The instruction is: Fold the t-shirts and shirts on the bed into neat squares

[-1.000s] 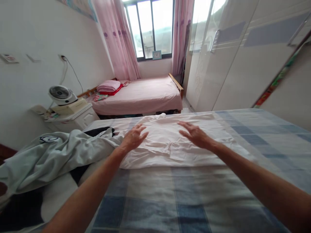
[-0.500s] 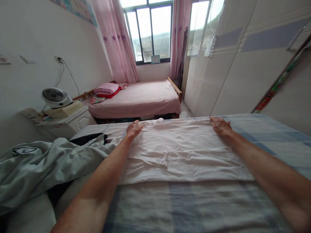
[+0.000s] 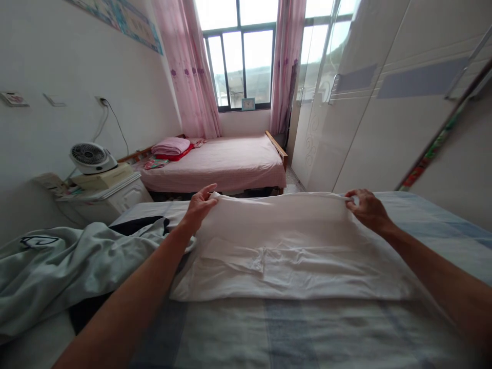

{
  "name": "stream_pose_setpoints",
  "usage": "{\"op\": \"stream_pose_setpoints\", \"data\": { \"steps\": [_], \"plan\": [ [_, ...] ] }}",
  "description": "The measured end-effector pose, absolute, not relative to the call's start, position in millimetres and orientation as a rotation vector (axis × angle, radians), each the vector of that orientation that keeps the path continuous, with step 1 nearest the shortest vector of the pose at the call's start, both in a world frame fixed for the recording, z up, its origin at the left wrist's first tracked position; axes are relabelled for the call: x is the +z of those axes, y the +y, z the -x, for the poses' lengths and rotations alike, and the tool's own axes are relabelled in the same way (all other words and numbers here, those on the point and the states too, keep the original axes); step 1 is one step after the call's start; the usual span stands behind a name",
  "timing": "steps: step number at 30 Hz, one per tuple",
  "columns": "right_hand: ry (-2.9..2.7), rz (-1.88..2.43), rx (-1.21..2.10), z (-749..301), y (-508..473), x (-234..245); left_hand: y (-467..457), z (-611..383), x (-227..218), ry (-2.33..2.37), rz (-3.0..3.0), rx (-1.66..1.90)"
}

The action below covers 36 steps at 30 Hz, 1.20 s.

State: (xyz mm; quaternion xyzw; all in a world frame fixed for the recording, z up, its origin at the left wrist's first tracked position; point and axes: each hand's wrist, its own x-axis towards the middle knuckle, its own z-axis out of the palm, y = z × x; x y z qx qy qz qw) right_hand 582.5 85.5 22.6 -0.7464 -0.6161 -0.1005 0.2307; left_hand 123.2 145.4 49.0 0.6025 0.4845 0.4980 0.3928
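Observation:
A white cloth garment point(image 3: 277, 259), its exact kind unclear, is spread across the blue-and-white checked bed sheet point(image 3: 226, 333). Its far edge is raised off the bed and stretched between my hands. My left hand point(image 3: 200, 206) pinches the far left corner between thumb and fingers. At the far right corner, my right hand point(image 3: 367, 207) grips the same edge, fingers curled. The near part of the garment lies on the sheet with creases and a small folded ridge in the middle.
A crumpled grey-green garment point(image 3: 92, 266) with black parts lies beside my left arm. Beyond are a bed with a pink sheet point(image 3: 230, 159), a white cabinet point(image 3: 115, 197) bearing a fan point(image 3: 92, 156), and a white wardrobe point(image 3: 357, 118) on the right.
Both hands, earlier resting on the garment's far part, now hold its far edge up off the bed. The cloth between them has pulled smoother, and the view has tilted up slightly.

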Motion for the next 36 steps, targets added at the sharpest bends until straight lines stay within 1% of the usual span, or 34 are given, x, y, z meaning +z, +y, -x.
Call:
{"op": "stream_pose_setpoints", "data": {
  "steps": [2,4,8,10,14,18,20,22,24,27,29,33,36],
  "plan": [
    [-1.686,1.945,-0.224,-585,57,26,117,-110,57,1.124,-1.559,1.179],
    [-1.7,1.881,-0.143,-590,29,21,92,-97,57,1.119,-1.662,1.031],
    [-1.812,1.892,-0.016,-603,-9,-9,59,-81,39,1.206,-1.854,0.736],
    [-1.862,1.909,0.023,-606,-17,-24,51,-79,30,1.286,-1.898,0.677],
    [-1.904,1.858,0.019,-598,-19,-32,47,-88,20,1.357,-1.777,0.809],
    [-1.965,1.856,-0.084,-582,-18,-18,53,-101,25,1.287,-1.596,1.034],
    [-1.949,1.823,-0.146,-576,-19,-11,56,-103,30,1.307,-1.583,1.203],
    [-1.923,1.78,-0.208,-575,-22,-8,56,-101,34,1.302,-1.628,1.294],
    [-1.969,1.759,-0.224,-576,-29,-9,53,-94,35,1.272,-1.723,1.215],
    [-2.132,1.727,-0.095,-579,-41,-14,43,-83,30,1.277,-1.881,0.904],
    [-2.134,1.726,-0.015,-576,-47,-13,38,-79,27,1.331,-1.954,0.775],
    [-1.959,1.782,0.052,-549,-44,7,37,-86,27,1.454,-2.008,0.813],
    [-1.934,1.737,0.082,-517,-31,20,39,-94,27,1.403,-1.993,0.867]
  ]
}}
